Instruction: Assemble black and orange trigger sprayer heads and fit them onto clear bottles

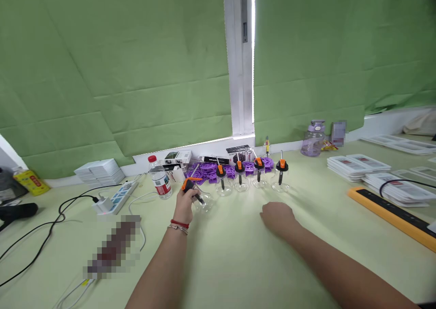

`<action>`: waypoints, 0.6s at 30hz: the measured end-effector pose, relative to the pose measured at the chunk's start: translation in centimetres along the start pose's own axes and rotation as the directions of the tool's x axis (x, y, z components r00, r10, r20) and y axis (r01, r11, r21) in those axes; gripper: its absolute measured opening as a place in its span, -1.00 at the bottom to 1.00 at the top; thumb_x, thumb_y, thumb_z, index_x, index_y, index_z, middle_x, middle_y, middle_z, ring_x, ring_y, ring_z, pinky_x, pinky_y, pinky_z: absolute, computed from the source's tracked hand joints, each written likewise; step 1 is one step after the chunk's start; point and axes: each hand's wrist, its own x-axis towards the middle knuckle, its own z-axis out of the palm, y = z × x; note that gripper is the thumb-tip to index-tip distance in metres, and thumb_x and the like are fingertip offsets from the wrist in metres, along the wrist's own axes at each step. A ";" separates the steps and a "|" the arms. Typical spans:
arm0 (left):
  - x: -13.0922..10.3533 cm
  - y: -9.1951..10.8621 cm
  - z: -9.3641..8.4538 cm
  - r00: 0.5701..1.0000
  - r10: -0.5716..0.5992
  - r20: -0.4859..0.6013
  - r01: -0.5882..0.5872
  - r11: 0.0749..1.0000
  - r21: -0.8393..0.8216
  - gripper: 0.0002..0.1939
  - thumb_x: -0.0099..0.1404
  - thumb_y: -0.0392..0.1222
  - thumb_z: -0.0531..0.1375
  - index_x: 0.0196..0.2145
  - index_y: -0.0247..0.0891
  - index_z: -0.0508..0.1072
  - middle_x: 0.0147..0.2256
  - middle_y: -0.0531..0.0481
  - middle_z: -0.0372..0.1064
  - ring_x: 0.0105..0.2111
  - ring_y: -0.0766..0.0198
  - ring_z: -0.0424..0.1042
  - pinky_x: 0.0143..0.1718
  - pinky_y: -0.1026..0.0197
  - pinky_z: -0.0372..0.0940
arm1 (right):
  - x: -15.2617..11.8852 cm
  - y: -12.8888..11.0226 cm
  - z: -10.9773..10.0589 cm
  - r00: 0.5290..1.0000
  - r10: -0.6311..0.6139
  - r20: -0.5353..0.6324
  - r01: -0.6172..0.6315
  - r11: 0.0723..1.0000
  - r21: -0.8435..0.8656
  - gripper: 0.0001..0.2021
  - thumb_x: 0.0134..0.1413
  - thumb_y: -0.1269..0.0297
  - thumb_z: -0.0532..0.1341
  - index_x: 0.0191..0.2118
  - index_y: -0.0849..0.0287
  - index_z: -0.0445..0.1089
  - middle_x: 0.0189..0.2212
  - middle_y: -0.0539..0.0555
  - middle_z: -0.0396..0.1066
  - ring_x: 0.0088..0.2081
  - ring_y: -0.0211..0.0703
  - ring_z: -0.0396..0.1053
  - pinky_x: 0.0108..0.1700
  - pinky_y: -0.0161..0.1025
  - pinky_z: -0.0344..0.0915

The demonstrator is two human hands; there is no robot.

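My left hand (186,201) is closed around the black neck of a clear bottle with a black-and-orange top (206,203). This bottle is tilted, its base off to the right. In a row to its right stand several similar upright bottles, among them one nearby (223,188) and one at the far right end (280,186); each has a thin spout rising from its top. My right hand (278,217) is a closed fist low over the table in front of the row. Its fingers curl underneath, and nothing shows sticking out of them.
Purple plastic parts (206,170) lie behind the bottles. A red-capped water bottle (161,182) and a power strip (119,199) with cables are on the left. At right are stacked white cards (354,166), an orange-and-black bar (388,211) and a purple drinking bottle (312,141).
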 end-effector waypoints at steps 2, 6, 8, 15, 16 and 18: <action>-1.3 0.6 -1.0 0.993 -0.072 0.098 0.080 0.994 -0.072 -0.77 -0.06 -0.18 0.14 -0.40 -0.33 0.38 -0.41 -0.12 0.41 -0.34 0.10 0.44 -0.25 0.06 0.30 | 0.9 -0.6 -0.6 0.999 -0.052 -0.013 0.054 0.984 0.168 -0.68 0.18 0.18 0.04 -0.39 0.28 0.42 -0.35 0.30 0.45 -0.30 -0.01 0.43 -0.33 -0.18 0.24; -3.5 0.2 -1.7 0.806 -0.329 0.492 0.505 0.816 -0.281 -0.71 -0.05 -0.14 0.13 -0.40 -0.41 0.44 -0.40 -0.24 0.45 -0.33 0.00 0.46 -0.27 -0.02 0.30 | 2.9 -3.4 -0.7 0.966 -0.209 0.150 -0.062 0.375 0.925 -0.54 0.15 -0.10 -0.01 -0.33 0.24 0.35 -0.39 0.17 0.44 -0.52 -0.24 0.36 -0.53 -0.31 0.22; -4.1 -0.6 -1.4 0.727 -0.391 0.564 0.612 0.741 -0.275 -0.72 -0.03 -0.14 0.13 -0.43 -0.43 0.45 -0.42 -0.26 0.46 -0.36 0.00 0.46 -0.27 0.00 0.30 | 3.8 -4.9 -0.2 0.960 -0.220 0.171 -0.147 0.124 0.981 -0.52 0.10 -0.15 0.04 -0.38 0.25 0.33 -0.50 0.10 0.40 -0.61 -0.32 0.26 -0.61 -0.35 0.14; -4.9 -2.8 -0.6 0.663 -0.489 0.567 0.663 0.736 -0.140 -0.76 0.03 -0.15 0.11 -0.47 -0.42 0.43 -0.44 -0.24 0.46 -0.51 0.10 0.45 -0.33 0.07 0.29 | 5.1 -6.6 2.6 0.971 -0.073 0.227 -0.231 -0.046 0.972 -0.59 0.03 -0.07 0.16 -0.54 0.20 0.20 -0.76 -0.16 0.05 -0.73 -0.45 -0.06 -0.70 -0.44 -0.12; -4.9 -2.9 -0.6 0.667 -0.484 0.566 0.651 0.748 -0.129 -0.76 0.03 -0.15 0.11 -0.47 -0.42 0.42 -0.43 -0.24 0.46 -0.51 0.09 0.45 -0.34 0.07 0.29 | 5.2 -6.6 2.9 0.970 -0.074 0.233 -0.237 -0.046 0.970 -0.59 0.03 -0.07 0.16 -0.55 0.19 0.18 -0.76 -0.17 0.03 -0.74 -0.45 -0.09 -0.70 -0.44 -0.15; -5.1 -2.9 -0.8 0.669 -0.481 0.567 0.639 0.762 -0.107 -0.77 0.05 -0.16 0.11 -0.45 -0.43 0.41 -0.42 -0.23 0.45 -0.50 0.08 0.45 -0.35 0.07 0.29 | 5.2 -6.6 3.3 0.968 -0.080 0.236 -0.240 -0.049 0.969 -0.60 0.03 -0.06 0.15 -0.56 0.17 0.15 -0.77 -0.18 0.01 -0.74 -0.45 -0.12 -0.70 -0.44 -0.18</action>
